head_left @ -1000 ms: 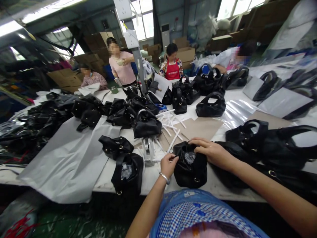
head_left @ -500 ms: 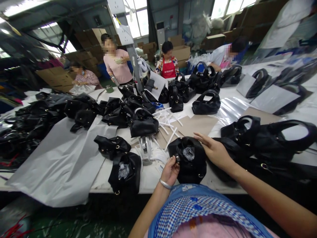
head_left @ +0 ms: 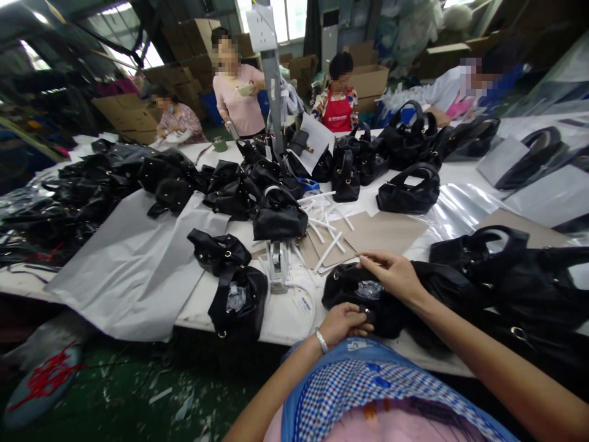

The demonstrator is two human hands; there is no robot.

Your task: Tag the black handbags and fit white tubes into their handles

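Observation:
A black handbag (head_left: 338, 287) stands at the table's front edge, with crumpled clear plastic (head_left: 369, 290) showing in its opening. My left hand (head_left: 343, 328) is closed at the bag's near side, pinching a small black tab with a metal snap (head_left: 367, 312). Over the far right rim of the same bag lies my right hand (head_left: 396, 276), its thumb and fingers closed about the edge; the exact grip is partly hidden. To the left, another black handbag (head_left: 242, 313) with plastic in its opening sits beside a smaller-looking black bag (head_left: 218, 250).
A tape dispenser (head_left: 278, 267) and white strips (head_left: 327, 250) lie on the table beyond my hands. Grey sheeting (head_left: 133, 264) hangs over the front edge at left, below heaped black bags (head_left: 92, 190). More bags (head_left: 488, 270) crowd the right. Several people work across the table.
My view has shifted, with the scene sliding right. The bag has tipped towards me; my left hand has moved to its near side, and my right fingers have bent in over its rim.

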